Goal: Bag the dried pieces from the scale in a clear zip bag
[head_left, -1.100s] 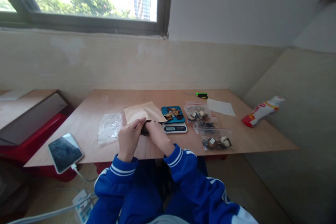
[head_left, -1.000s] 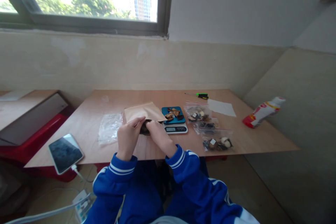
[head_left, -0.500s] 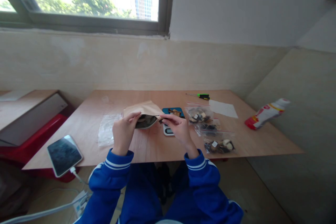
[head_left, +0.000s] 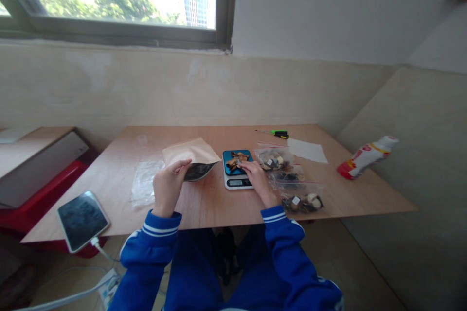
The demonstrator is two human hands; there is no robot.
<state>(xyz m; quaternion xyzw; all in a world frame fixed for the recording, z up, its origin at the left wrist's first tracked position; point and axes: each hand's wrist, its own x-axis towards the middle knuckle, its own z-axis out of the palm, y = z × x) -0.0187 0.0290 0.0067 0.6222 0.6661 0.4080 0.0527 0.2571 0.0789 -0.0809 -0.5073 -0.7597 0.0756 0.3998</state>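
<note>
My left hand (head_left: 168, 188) grips the lower edge of a kraft paper pouch (head_left: 191, 151) above the table, and the pouch's dark inner lining (head_left: 197, 172) shows at its mouth. My right hand (head_left: 257, 179) reaches over a digital kitchen scale (head_left: 237, 182), with its fingertips at a heap of dried brown and dark pieces (head_left: 237, 161) on the blue weighing tray (head_left: 229, 158). Whether those fingers pinch a piece is hidden.
A plywood table (head_left: 109, 194) carries a crumpled clear plastic bag (head_left: 143, 187), zip bags of dried pieces (head_left: 273, 159) (head_left: 299, 199), a screwdriver (head_left: 280, 133), white paper (head_left: 307, 150) and a lying bottle (head_left: 367, 158). A charging phone (head_left: 83, 221) sits at the front-left edge.
My right hand has moved right from the pouch to the scale tray, uncovering the scale. The pouch has shifted slightly left, still in my left hand.
</note>
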